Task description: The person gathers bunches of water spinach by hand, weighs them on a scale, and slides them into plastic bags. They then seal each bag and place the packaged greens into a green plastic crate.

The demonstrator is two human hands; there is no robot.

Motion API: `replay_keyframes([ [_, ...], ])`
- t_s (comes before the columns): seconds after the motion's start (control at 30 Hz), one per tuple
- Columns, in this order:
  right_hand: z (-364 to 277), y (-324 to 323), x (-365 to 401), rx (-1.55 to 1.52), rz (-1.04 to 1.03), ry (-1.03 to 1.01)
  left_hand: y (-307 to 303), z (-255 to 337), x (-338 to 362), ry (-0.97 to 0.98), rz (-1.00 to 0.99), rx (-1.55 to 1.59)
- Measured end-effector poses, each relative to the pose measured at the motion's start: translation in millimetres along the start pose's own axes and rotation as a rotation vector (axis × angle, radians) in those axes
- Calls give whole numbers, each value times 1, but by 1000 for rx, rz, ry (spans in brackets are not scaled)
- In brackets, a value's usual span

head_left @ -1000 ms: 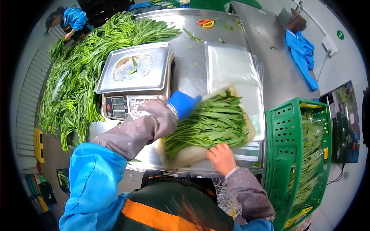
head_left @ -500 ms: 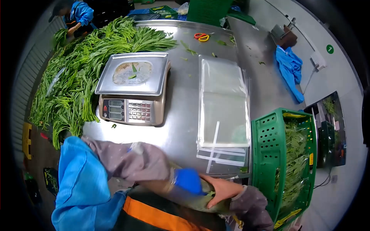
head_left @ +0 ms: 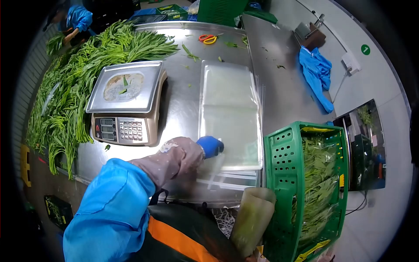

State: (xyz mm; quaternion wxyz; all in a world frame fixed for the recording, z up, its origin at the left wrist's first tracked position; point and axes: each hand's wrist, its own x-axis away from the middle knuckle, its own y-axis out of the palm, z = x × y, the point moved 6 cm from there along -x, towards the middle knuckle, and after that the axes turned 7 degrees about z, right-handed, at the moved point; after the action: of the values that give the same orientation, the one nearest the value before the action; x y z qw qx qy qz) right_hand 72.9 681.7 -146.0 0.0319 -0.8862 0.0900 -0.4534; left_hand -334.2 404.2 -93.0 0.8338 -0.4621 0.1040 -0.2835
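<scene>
My left hand [head_left: 211,146], in a blue glove, is closed over the stack of clear plastic bags [head_left: 229,118]. Its fingers pinch the upper end of a thin white strip [head_left: 214,172], which is blurred lower down. More pale strips or bag edges lie at the near end of the stack. A translucent, greenish tube-shaped thing [head_left: 253,218] leans at a tilt between my body and the green crate. At its lower end, only a sliver of my right hand [head_left: 251,258] shows, its fingers hidden.
A weighing scale [head_left: 126,102] stands left of the bags, beside a heap of leafy greens [head_left: 78,100]. Red-and-yellow scissors [head_left: 208,39] lie at the back. On the right, a green crate [head_left: 283,163] holds bagged greens. Another person [head_left: 78,19] handles greens at the far left.
My left hand has let go of the tube-shaped thing and moved up onto the bags, taking hold of a white strip. The tube has tilted more upright, and my right hand has dropped nearly out of view.
</scene>
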Motion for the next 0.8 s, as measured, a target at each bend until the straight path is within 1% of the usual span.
replay_keyframes([
  [0.03,1,-1,-3,-5,8,-12,-11,0,1,-25,90,108],
  [0.07,0,-2,-7,-11,11,-24,-22,11,5,106,237,91],
  [0.17,-1,-5,-17,-21,1,-54,-14,30,14,338,261,-333],
  [0.2,-2,-6,-22,-15,-6,-63,0,25,14,352,127,-476],
  [0.3,-10,-11,-35,2,-28,-89,-15,32,17,122,-3,-510],
  [0.37,-12,-14,-40,9,-40,-107,-85,74,28,87,290,-374],
  [0.4,-15,-14,-43,16,-49,-111,-110,87,34,69,434,-302],
  [0.47,-22,-12,-46,19,-50,-135,-116,91,38,58,372,-342],
  [0.57,-27,-12,-51,43,-50,-184,-136,94,31,40,367,-403],
  [0.63,-22,-7,-44,28,-50,-169,-126,91,39,42,262,-430],
  [0.7,-16,-6,-38,45,-46,-164,-60,52,30,136,457,18],
  [0.73,-13,-7,-35,56,-45,-168,-8,24,36,-100,186,202],
  [0.77,-11,-11,-35,68,-49,-182,31,5,53,-325,-78,378],
  [0.8,-13,-16,-37,89,-60,-200,21,18,66,-225,-82,139],
])
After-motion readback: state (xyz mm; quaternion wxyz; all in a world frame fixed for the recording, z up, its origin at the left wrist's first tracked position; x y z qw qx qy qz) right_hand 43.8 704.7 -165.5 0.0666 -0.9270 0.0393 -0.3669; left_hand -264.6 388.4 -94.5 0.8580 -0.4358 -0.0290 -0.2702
